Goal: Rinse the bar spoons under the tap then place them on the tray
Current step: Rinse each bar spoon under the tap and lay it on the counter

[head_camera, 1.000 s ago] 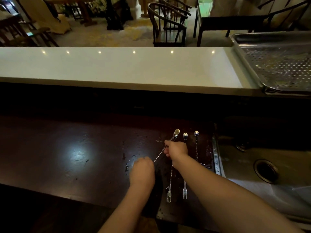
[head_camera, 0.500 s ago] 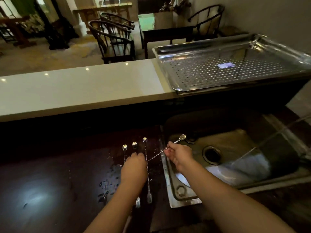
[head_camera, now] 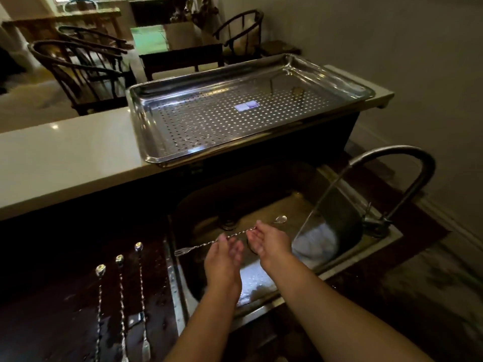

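Both hands now hold one bar spoon over the sink, left hand and right hand pinching it.

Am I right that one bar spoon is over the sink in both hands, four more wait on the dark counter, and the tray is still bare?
Not quite: the head view shows three spoons waiting on the dark counter, not four. The held spoon and bare tray are as you said.

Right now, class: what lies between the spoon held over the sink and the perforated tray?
In the head view, only the sink's dark far wall and the counter front; the held spoon and tray are apart.
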`<state>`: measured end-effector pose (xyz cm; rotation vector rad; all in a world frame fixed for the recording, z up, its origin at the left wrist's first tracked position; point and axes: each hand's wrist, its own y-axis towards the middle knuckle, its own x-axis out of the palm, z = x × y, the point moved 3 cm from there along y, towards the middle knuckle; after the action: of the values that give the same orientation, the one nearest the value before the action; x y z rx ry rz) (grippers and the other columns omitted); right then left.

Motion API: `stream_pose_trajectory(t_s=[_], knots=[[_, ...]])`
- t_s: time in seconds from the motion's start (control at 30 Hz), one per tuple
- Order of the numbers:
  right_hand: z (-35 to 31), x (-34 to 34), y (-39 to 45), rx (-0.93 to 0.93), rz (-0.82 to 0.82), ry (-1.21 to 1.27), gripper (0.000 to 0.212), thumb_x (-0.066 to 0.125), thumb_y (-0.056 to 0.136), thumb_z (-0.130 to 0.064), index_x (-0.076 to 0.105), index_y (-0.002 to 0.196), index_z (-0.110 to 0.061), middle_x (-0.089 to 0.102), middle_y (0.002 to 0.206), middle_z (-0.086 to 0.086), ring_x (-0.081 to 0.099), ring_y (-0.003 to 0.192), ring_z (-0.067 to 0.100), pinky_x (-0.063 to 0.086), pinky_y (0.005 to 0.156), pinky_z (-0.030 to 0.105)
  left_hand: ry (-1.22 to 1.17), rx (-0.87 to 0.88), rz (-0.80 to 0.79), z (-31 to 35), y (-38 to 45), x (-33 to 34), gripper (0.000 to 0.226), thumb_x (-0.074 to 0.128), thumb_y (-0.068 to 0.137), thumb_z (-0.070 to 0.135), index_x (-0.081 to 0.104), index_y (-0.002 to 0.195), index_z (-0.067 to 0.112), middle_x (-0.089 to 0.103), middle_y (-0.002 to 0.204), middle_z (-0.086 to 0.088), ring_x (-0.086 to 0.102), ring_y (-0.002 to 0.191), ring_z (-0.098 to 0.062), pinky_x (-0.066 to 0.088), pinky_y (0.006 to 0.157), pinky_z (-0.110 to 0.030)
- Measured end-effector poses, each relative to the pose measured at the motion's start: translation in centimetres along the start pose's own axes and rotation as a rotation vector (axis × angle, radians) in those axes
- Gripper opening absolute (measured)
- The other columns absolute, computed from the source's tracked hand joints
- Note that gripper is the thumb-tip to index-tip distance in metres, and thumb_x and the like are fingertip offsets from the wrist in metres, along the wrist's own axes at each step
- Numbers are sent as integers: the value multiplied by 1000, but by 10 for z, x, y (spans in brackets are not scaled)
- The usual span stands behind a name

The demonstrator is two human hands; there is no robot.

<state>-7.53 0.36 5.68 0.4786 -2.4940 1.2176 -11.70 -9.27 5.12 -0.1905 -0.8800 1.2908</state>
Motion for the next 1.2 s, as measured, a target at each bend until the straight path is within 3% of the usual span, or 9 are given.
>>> stream_pose_trajectory(t_s=[0.1,0.33,0.6,0.8,1.03,1.2], knots=[[-17,-16,4,10,21,52,15,59,93,-3,60,78,0,60,71,13,61,63,19,55,44,18,-45,33,18,-18,0,23,12,51,97,17,59,93,9,66,91,-11,67,83,-18,58,66,-20],[-44,-46,19,16,63,75,12,62,91,-6,61,81,1,62,70,13,62,60,18,55,45,17,-5,79,52,-54,9,54,14,50,98,15,58,96,4,65,91,-14,67,88,-22,53,86,-33],[-58,-58,39,97,81,82,22,61,94,-11,59,79,6,67,60,11,66,48,15,55,42,19,-16,106,125,-74,23,71,14,48,98,12,53,102,0,61,83,-12,66,79,-19,58,68,-20],[-64,-57,49,72,105,7,19,65,90,-10,62,76,2,68,68,12,68,56,15,56,46,18,33,109,174,-75,28,81,13,49,98,12,54,101,0,61,82,-11,66,79,-19,52,83,-31],[-69,-57,52,78,107,-17,14,65,90,-8,60,82,2,66,73,14,67,63,18,57,48,19,36,113,200,-76,32,84,13,48,98,12,54,96,1,62,81,-12,66,77,-18,51,83,-32],[-72,-59,56,79,104,-31,14,64,91,-8,60,85,5,64,75,14,66,67,20,58,55,22,18,119,198,-77,32,87,17,49,97,12,55,82,7,61,78,-11,66,74,-17,59,63,-18]])
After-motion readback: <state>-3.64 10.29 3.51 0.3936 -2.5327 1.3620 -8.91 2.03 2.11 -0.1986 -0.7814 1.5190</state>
